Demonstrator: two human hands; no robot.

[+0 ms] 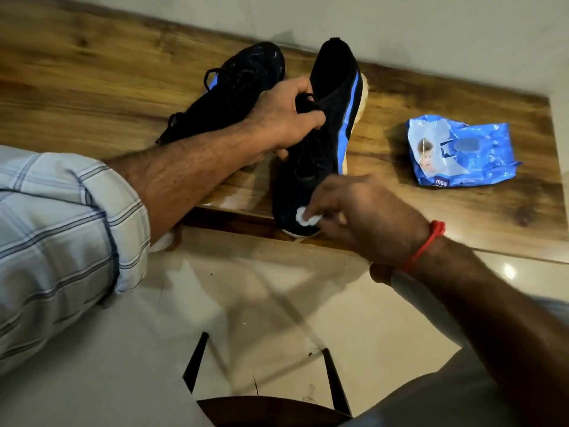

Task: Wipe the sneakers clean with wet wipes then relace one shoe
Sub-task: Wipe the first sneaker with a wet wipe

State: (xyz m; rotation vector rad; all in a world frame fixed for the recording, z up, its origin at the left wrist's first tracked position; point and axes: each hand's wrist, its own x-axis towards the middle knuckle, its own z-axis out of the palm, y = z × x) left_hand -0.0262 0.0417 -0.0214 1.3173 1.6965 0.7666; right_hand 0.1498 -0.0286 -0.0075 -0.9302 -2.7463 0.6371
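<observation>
While a checked sleeve filled the left edge, the left hand reached over the wooden desk and curled its fingers round the laces and upper of the near sneaker, holding it tipped on its side with the pale sole turned right. Behind that hand lay the second sneaker, black with a blue stripe, resting on the desk just beside the first, its laces trailing toward the forearm. The held sneaker ran from the back of the desk to the front edge, its toe poking just past the edge. At the toe, the right hand pinched a small white wipe and pressed it against the dark mesh. A red thread circled that wrist. Farther right, apart from both sneakers, a crumpled blue wipe pack lay flat on the desk. Below the desk edge showed a glossy tiled floor.
</observation>
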